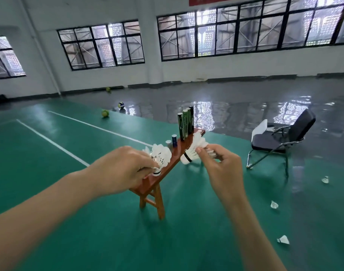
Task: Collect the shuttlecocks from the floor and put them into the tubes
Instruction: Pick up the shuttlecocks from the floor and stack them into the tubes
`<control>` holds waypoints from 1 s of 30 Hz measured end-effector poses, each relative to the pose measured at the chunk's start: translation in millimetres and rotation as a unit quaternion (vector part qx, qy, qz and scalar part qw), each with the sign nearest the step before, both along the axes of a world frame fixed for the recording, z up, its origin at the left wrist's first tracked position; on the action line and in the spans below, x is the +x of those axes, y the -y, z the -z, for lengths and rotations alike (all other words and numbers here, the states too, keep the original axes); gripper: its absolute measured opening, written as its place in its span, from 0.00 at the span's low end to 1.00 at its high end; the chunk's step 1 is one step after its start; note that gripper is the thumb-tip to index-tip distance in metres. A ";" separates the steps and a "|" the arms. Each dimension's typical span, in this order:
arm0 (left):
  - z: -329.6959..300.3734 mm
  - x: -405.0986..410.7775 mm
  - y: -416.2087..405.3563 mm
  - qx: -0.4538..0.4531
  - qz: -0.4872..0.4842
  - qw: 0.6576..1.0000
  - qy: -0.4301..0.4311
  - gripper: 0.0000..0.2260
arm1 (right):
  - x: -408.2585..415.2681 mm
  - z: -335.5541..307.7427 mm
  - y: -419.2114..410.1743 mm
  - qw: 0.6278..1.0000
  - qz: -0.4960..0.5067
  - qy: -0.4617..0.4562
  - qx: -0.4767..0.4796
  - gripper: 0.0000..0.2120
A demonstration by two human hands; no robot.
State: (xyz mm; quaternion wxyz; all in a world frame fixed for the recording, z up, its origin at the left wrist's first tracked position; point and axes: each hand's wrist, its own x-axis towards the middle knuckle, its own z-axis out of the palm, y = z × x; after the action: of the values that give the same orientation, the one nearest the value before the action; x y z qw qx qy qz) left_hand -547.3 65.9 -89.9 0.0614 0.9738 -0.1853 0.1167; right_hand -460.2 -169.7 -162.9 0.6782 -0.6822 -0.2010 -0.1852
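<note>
Head view: left hand (120,169) pinches a bunch of shuttlecocks (161,155) at the cork end, feathers up. Right hand (219,163) grips a nested stack of shuttlecocks (193,151), cork pointing down-left. Both loads are held over the near end of a wooden bench (168,167); dark tubes (185,124) stand upright at its far end, well apart from the hands. Three loose shuttlecocks (274,204) lie on the green floor (89,222) to the right, near a folding chair (280,141). Risks, as judged: the left pinch covers only the corks, so one could slip out; a stack entering askew may crush feathers or tip a tube; the floor pieces may be missed.
</note>
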 end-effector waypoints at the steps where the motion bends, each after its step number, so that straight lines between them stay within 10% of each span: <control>1: 7.4 30.2 -12.2 0.010 0.012 1.000 -0.007 0.09 | 32.3 6.1 -8.8 1.000 0.009 0.002 -0.007 0.13; 30: 88.0 876.3 -63.2 -0.084 -0.068 0.993 -0.036 0.12 | 816.6 85.5 -49.5 0.984 -0.015 -0.163 0.064 0.11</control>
State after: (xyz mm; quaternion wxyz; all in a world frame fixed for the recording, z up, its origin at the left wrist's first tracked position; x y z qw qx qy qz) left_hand 329.1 129.1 -177.9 0.1418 0.9791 -0.1058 0.1006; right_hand 356.4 -120.2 -248.5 0.7467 -0.6555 -0.0854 -0.0738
